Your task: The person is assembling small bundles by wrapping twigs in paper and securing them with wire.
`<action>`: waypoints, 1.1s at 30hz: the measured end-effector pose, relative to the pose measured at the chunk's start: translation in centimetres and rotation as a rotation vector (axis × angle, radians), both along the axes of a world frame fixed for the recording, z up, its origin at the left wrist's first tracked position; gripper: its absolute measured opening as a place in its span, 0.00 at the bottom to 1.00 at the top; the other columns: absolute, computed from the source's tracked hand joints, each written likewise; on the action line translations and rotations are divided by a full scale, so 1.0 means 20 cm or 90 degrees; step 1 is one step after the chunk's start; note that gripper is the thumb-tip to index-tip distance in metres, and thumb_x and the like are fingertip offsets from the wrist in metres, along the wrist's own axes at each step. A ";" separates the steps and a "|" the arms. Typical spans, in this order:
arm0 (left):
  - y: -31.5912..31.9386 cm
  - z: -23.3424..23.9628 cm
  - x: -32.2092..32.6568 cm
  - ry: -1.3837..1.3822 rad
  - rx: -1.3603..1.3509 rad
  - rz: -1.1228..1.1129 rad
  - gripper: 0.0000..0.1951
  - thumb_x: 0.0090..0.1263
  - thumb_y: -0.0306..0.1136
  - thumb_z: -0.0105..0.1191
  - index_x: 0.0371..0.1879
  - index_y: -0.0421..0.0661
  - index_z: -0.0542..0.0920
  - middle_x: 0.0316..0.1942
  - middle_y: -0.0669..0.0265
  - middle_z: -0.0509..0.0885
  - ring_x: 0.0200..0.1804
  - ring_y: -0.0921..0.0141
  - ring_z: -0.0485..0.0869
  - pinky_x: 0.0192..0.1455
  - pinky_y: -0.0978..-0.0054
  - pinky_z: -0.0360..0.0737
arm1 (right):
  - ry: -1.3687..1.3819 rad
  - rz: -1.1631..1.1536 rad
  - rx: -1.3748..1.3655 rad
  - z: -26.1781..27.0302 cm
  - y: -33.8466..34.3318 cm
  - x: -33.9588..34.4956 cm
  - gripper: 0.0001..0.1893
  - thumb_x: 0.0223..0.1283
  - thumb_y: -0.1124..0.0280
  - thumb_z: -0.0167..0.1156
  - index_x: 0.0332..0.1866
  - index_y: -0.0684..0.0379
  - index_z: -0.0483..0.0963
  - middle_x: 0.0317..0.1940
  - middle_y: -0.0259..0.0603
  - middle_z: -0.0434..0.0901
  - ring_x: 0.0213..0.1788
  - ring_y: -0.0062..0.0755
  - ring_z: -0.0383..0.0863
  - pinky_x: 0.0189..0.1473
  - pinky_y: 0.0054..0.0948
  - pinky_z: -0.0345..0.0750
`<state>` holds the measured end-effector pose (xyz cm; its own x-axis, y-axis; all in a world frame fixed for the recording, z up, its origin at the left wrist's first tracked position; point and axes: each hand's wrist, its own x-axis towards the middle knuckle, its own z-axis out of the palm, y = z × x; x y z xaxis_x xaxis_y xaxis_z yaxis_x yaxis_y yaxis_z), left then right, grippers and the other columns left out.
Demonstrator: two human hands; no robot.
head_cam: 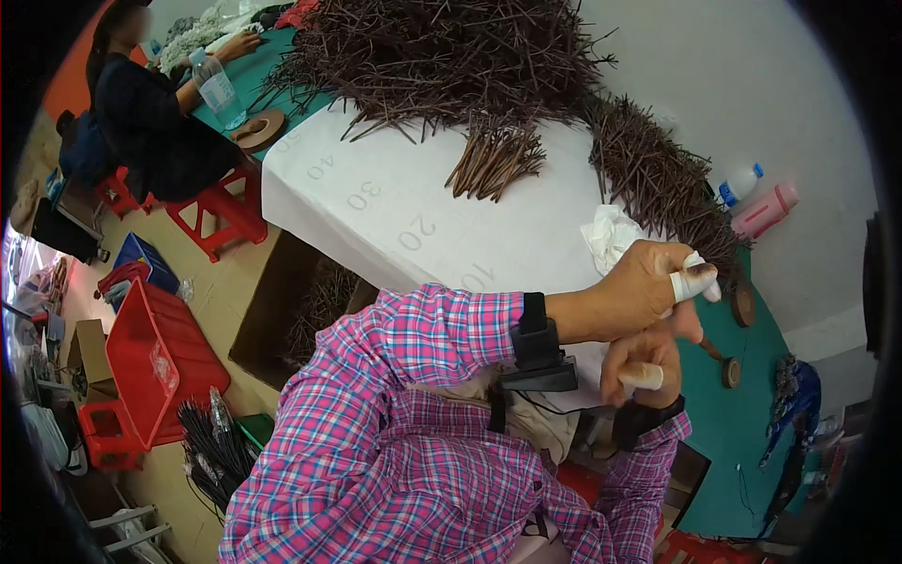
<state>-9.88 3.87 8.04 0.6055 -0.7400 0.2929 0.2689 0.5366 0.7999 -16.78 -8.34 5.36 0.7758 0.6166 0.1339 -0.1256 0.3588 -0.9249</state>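
My left hand (645, 282) reaches across from the left over the near edge of the white table cover. White tape wraps its fingertips, and one wrap has a dark brown stain. Just below it is my right hand (645, 363), fingers bent, with pale tape around one finger. The hands overlap, and whether anything is pinched between them is hidden. Beside my left hand lies a crumpled white tissue (612, 236). Farther off, a small bundle of brown stems (497, 158) rests on the white cover (317, 204), which bears printed numbers.
A large heap of brown stems (451, 56) covers the far side, another pile (652, 166) the right. Brown tape rolls (743, 304) lie on the green tabletop (733, 437). A person (141, 120) sits at far left. A red crate (165, 359) stands on the floor.
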 end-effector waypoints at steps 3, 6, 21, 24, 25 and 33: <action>-0.01 -0.03 0.02 -0.003 0.020 0.081 0.11 0.64 0.37 0.48 0.29 0.40 0.74 0.17 0.64 0.77 0.25 0.76 0.78 0.30 0.79 0.75 | -0.048 -0.169 -0.232 0.01 0.02 0.02 0.19 0.52 0.78 0.51 0.50 0.63 0.58 0.25 0.49 0.76 0.19 0.32 0.76 0.22 0.26 0.74; 0.01 -0.07 0.02 -0.235 0.166 0.228 0.12 0.63 0.37 0.49 0.38 0.40 0.72 0.29 0.60 0.80 0.35 0.73 0.79 0.36 0.76 0.75 | -0.178 -0.325 -0.444 -0.01 0.04 0.08 0.07 0.52 0.75 0.53 0.37 0.63 0.67 0.22 0.46 0.76 0.17 0.31 0.74 0.21 0.24 0.71; 0.01 -0.02 0.08 0.137 -0.037 0.169 0.16 0.65 0.46 0.45 0.38 0.44 0.74 0.16 0.73 0.70 0.14 0.82 0.64 0.16 0.86 0.60 | -0.624 -0.524 -0.857 -0.06 0.10 0.10 0.08 0.45 0.74 0.56 0.28 0.64 0.66 0.21 0.50 0.74 0.22 0.51 0.73 0.24 0.42 0.70; -0.03 -0.01 0.03 0.183 -0.042 0.162 0.12 0.64 0.42 0.48 0.36 0.45 0.74 0.15 0.74 0.69 0.12 0.83 0.62 0.13 0.86 0.57 | -0.579 -0.483 -0.812 -0.08 0.08 0.05 0.09 0.44 0.74 0.56 0.30 0.64 0.66 0.21 0.49 0.74 0.21 0.49 0.74 0.24 0.39 0.70; -0.04 -0.01 0.02 0.183 -0.042 0.171 0.12 0.64 0.42 0.48 0.36 0.45 0.74 0.15 0.74 0.69 0.12 0.83 0.62 0.13 0.86 0.57 | -0.547 -0.471 -0.801 -0.08 0.07 0.04 0.10 0.44 0.74 0.57 0.31 0.65 0.66 0.21 0.49 0.74 0.21 0.47 0.75 0.24 0.38 0.71; -0.08 -0.05 -0.04 0.089 0.053 0.151 0.17 0.64 0.46 0.46 0.39 0.45 0.73 0.20 0.69 0.74 0.20 0.79 0.71 0.22 0.84 0.70 | -0.001 -0.151 -0.352 0.05 -0.01 0.00 0.29 0.48 0.74 0.56 0.56 0.63 0.52 0.16 0.45 0.73 0.16 0.32 0.74 0.21 0.30 0.74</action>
<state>-10.72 2.29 7.09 0.7949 -0.5908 0.1386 0.2538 0.5311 0.8084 -16.84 -8.61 6.44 0.9011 0.4046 -0.1558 -0.0990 -0.1579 -0.9825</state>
